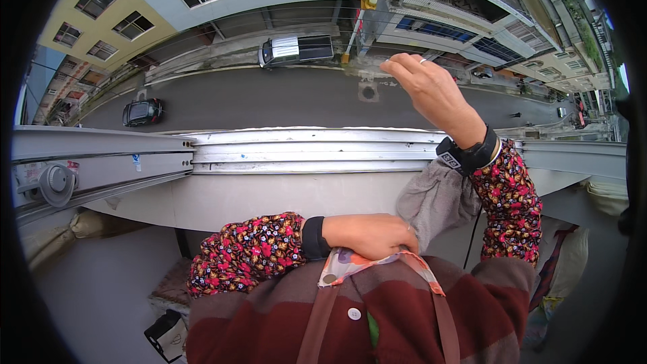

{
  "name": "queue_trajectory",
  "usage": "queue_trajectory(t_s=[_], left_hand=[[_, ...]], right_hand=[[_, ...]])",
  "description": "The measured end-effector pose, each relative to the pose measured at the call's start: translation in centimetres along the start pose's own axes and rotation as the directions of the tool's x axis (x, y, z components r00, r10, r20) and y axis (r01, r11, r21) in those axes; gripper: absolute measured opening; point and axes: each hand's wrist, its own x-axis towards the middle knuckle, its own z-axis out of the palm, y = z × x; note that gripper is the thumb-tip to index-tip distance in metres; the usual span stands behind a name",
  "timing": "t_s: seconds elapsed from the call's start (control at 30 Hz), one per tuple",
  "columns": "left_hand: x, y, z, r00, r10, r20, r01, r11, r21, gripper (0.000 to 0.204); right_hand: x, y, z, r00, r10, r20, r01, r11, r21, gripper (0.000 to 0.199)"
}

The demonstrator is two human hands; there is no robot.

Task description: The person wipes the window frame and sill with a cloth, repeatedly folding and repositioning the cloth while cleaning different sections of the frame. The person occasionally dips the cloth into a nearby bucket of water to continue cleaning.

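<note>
My left hand (371,234) is bent in front of my chest, just above the apron's patterned neck edge (357,266). Its fingers curl around the lower end of a grey cloth (438,195), partly out of sight. From there the cloth spreads up and right toward my right wrist, in front of the white sill wall. My right hand (428,87) is raised past the window track (310,152), over the street. Its fingers are stretched out, held close together and slightly bent, with nothing seen in them. A ring and a black wristband show on that arm.
A sliding window frame (101,162) with a round grey fitting (57,184) stands at the left. The street (236,98) lies far below, with a pickup truck (296,49) and a dark car (142,112). Bags (566,266) sit at the lower right.
</note>
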Motion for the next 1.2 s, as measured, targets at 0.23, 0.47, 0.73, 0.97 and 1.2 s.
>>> queue_trajectory(t_s=[0.23,0.47,0.73,0.97,1.2], left_hand=[[-0.3,0.1,-0.3,0.999,-0.007,0.039,0.006,1.0,0.015,0.033],[-0.3,-0.4,-0.2,0.999,0.019,0.034,-0.02,1.0,0.014,0.035],[-0.2,0.0,-0.4,0.999,0.0,0.044,-0.001,1.0,0.016,0.034],[-0.3,0.8,-0.5,0.998,-0.055,0.031,0.055,0.998,0.007,0.04],[-0.3,0.7,-0.5,0.999,-0.039,0.007,0.039,0.999,0.0,0.04]], right_hand=[[-6.5,2.3,-2.2,0.95,0.072,0.304,-0.147,0.961,0.233,0.019],[-10.9,2.6,-3.7,0.949,0.045,0.312,-0.142,0.945,0.293,0.012],[-11.0,1.9,-2.7,0.91,0.205,0.361,-0.354,0.838,0.416,0.011],[-11.5,4.4,-3.5,0.939,0.272,0.212,-0.292,0.954,0.068,0.029],[-11.8,3.3,-3.6,0.957,0.02,0.29,-0.11,0.949,0.296,0.015]])
